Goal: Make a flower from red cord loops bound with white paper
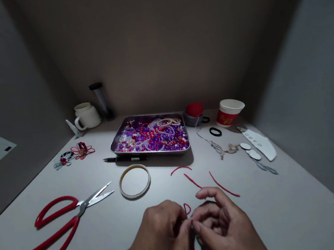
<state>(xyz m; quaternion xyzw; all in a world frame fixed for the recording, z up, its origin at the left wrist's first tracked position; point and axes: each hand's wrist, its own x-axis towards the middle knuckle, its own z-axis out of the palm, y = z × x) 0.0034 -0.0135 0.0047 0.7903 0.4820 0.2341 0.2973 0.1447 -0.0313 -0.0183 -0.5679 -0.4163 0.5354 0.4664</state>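
Low at the front of the white table, my left hand [165, 232] and my right hand [222, 225] meet fingertip to fingertip. Both pinch one thin red cord [187, 208], which forms a small loop above the fingers and trails down between the hands. Three loose pieces of red cord [223, 185] lie on the table just beyond my hands.
A metal tray [152, 153] of purple, red and white beads sits mid-table, a black pen [125, 159] in front of it. Red-handled scissors [58, 227] lie left, a ring [135, 181] beside them. A mug [87, 116], red paper cup [229, 112], pincushion [195, 111] and knotted cord flowers [80, 150] stand farther off.
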